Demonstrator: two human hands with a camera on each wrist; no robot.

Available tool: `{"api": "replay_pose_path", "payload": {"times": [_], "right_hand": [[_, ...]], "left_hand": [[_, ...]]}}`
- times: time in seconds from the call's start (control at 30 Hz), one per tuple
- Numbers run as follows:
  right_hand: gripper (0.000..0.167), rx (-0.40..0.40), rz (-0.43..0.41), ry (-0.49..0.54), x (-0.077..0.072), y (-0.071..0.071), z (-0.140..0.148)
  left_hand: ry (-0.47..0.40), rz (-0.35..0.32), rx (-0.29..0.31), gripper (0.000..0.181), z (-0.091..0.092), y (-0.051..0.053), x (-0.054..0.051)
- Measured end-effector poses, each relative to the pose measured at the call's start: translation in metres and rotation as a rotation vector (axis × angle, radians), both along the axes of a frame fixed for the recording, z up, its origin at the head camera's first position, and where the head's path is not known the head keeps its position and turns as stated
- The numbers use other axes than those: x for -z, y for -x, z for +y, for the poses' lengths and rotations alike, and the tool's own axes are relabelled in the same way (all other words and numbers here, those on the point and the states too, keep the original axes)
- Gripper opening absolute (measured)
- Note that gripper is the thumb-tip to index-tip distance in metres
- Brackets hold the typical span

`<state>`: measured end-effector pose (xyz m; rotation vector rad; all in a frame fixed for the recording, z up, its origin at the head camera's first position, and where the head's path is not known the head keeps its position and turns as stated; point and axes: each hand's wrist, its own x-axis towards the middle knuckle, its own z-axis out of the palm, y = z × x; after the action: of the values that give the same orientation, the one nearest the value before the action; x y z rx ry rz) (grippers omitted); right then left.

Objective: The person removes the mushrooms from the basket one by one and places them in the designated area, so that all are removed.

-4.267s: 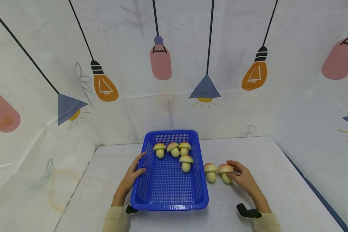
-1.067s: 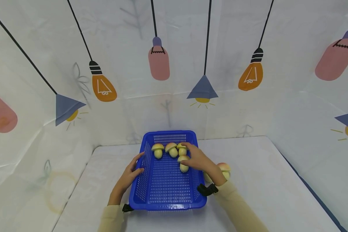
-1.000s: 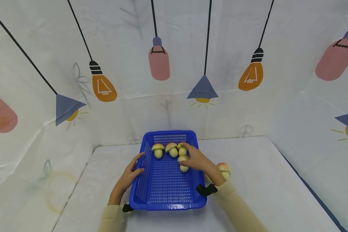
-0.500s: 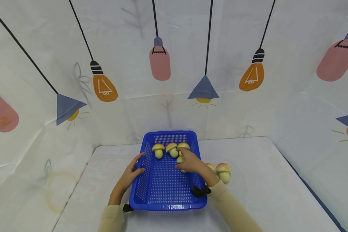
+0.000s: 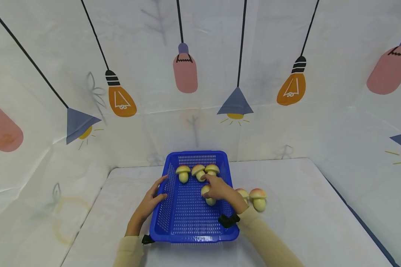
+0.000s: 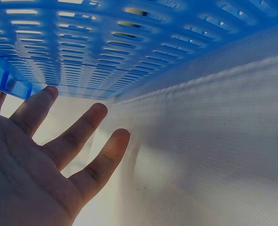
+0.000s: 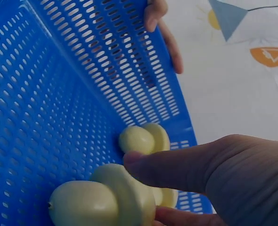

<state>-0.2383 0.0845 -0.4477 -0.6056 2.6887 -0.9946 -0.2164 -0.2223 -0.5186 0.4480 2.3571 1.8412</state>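
Observation:
A blue perforated basket lies on the table, its wall spanning the top of the left wrist view. My left hand touches the basket's left side with spread, fairly straight fingers. Inside, my right hand pinches a yellow-green toy mushroom between thumb and fingers; part of its cap is covered. Behind it in the basket are three more mushrooms: a left one, a middle one and a right one, partly hidden by my fingers.
Two more mushrooms stand outside the basket to the right, one partly behind my right wrist and one beside it. A white table runs up to a white sheet printed with lamps.
My right hand has gone from a mushroom on the table at the right into the basket. The front mushroom there has shifted toward the front left under it. My left hand stays at the rim.

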Motion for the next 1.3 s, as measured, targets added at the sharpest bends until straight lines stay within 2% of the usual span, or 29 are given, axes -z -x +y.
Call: {"api": "replay_pose_path", "payload": {"times": [0.2,0.6,0.97,1.3], "right_hand": [[0.063,-0.004,-0.013,-0.069,0.003,0.000,-0.004],[0.055,-0.077,-0.062,-0.031,0.011,-0.002,-0.005],[0.043,-0.081,-0.031,-0.063,0.015,-0.001,-0.005],[0.040,-0.108,-0.011,-0.043,0.015,-0.001,-0.004]], "left_hand": [[0.002,0.002,-0.005,0.070,0.000,0.000,0.000],[-0.014,0.004,0.015,0.070,0.001,0.000,-0.001],[-0.017,-0.002,0.005,0.071,0.001,-0.001,-0.001],[-0.009,-0.019,-0.023,0.071,0.003,-0.002,-0.002]]}}
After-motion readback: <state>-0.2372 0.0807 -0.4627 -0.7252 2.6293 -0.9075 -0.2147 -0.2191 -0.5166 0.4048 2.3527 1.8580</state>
